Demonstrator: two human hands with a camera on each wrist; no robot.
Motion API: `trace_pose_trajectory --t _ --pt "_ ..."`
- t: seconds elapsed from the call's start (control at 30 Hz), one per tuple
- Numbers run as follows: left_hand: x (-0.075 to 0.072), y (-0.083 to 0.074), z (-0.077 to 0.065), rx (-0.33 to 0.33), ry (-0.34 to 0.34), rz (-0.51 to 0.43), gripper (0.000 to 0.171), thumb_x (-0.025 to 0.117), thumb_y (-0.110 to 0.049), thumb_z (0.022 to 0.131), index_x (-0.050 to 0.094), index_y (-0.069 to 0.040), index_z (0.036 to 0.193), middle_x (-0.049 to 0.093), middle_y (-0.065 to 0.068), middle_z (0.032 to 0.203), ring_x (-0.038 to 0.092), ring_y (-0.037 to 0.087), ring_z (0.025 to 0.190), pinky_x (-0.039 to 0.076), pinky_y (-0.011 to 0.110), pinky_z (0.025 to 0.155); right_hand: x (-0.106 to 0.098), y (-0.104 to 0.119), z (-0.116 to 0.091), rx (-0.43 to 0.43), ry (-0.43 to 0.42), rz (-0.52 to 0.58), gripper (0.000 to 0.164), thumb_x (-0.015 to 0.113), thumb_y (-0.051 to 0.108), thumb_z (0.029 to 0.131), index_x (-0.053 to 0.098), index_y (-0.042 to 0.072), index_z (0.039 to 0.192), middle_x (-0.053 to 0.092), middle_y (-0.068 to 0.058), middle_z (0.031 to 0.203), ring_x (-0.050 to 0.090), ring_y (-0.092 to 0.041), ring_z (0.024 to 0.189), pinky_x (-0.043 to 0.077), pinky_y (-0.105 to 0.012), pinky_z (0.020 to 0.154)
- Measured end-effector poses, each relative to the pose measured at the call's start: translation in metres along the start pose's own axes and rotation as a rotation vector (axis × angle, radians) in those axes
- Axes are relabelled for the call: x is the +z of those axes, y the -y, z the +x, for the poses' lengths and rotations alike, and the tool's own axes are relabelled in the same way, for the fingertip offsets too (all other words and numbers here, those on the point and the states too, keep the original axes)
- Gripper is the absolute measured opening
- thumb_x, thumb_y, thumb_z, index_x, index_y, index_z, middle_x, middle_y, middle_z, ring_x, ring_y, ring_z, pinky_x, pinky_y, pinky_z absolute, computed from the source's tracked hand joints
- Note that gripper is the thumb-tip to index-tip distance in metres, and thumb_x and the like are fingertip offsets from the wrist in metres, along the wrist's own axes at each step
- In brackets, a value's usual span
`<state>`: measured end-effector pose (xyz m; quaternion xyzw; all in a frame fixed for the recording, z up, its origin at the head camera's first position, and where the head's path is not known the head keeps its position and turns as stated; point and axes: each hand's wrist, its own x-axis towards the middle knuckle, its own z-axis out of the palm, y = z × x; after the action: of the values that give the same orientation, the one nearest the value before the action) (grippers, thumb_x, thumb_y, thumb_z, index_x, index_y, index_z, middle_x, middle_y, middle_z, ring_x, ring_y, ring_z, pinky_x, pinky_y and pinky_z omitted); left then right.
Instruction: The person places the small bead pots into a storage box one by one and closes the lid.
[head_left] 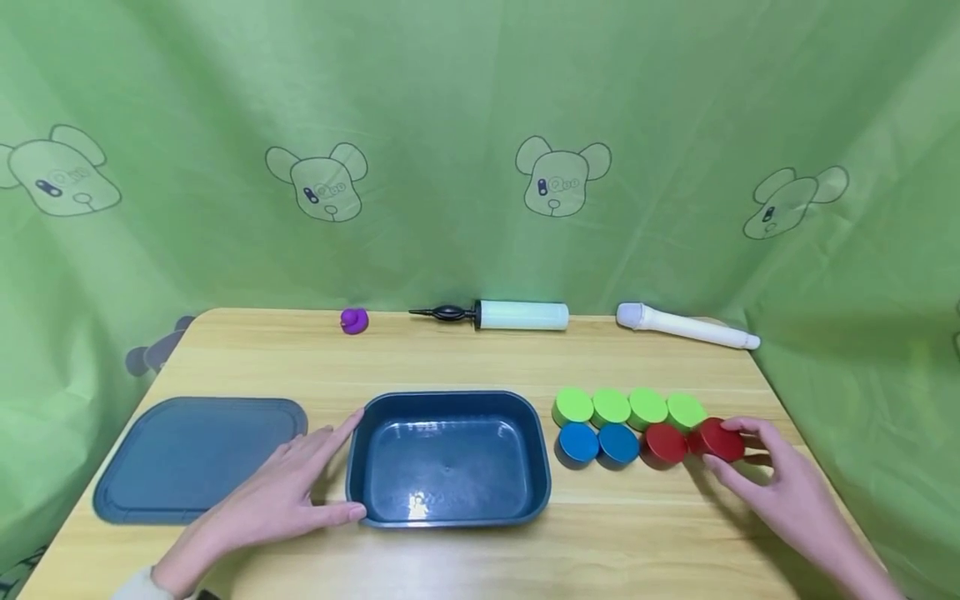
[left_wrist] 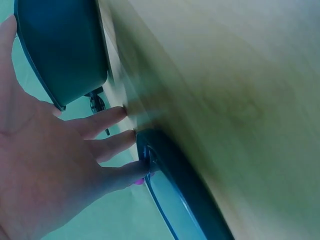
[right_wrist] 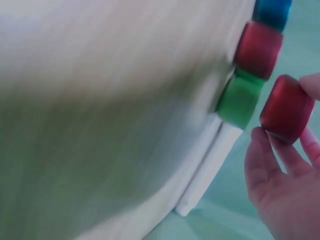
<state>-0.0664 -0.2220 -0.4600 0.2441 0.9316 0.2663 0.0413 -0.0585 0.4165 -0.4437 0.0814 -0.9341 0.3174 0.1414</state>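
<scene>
My right grip [head_left: 783, 492] pinches the rightmost red block [head_left: 717, 442] near the right edge of the tabletop [head_left: 600, 554], with room nearside; my left grip [head_left: 281, 492], released, touches the left rim of the blue bin [head_left: 447, 479]. The right wrist view plainly shows the block lifted; the head view doesn't.

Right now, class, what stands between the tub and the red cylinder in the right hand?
In the head view: two blue cylinders, then another red cylinder, with green cylinders behind.
</scene>
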Motion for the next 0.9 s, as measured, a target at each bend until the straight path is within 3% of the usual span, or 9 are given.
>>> trace_pose_trajectory --t 0.2,0.37,0.6,0.9 --pt "0.002 -0.006 -0.002 0.016 0.025 -0.017 0.108 0.073 -0.072 0.095 0.015 -0.032 0.178 0.055 0.015 0.158 0.051 0.041 0.146 0.023 0.079 0.119 -0.001 0.024 -0.003 0.037 -0.056 -0.015 0.056 0.095 0.009 0.087 0.067 0.011 0.135 0.068 0.006 0.125 0.056 0.007 0.107 0.045 -0.006 0.083" --pt "-0.005 -0.006 0.000 -0.016 0.037 -0.019 0.108 0.073 -0.072 0.095 0.012 -0.036 0.177 0.045 0.017 0.168 0.040 0.050 0.152 0.021 0.077 0.121 0.007 0.045 0.002 0.034 -0.055 0.005 0.057 0.094 0.013 0.088 0.066 0.016 0.138 0.067 0.015 0.122 0.058 -0.001 0.100 0.046 -0.017 0.074" --pt "-0.007 -0.003 0.001 -0.043 0.067 -0.016 0.109 0.071 -0.074 0.095 0.008 -0.039 0.177 0.037 0.014 0.172 0.036 0.051 0.154 0.019 0.074 0.123 0.018 0.079 0.008 0.027 -0.020 0.046 0.056 0.094 0.014 0.089 0.066 0.017 0.137 0.071 0.003 0.114 0.064 -0.010 0.093 0.048 -0.015 0.080" --pt "-0.010 -0.007 0.002 -0.031 0.077 -0.012 0.108 0.069 -0.075 0.096 0.009 -0.037 0.177 0.040 0.017 0.170 0.037 0.051 0.154 0.018 0.078 0.122 0.037 0.116 0.022 0.005 0.021 0.121 0.054 0.092 0.013 0.092 0.064 0.017 0.137 0.068 -0.002 0.104 0.061 -0.017 0.090 0.054 -0.024 0.069"
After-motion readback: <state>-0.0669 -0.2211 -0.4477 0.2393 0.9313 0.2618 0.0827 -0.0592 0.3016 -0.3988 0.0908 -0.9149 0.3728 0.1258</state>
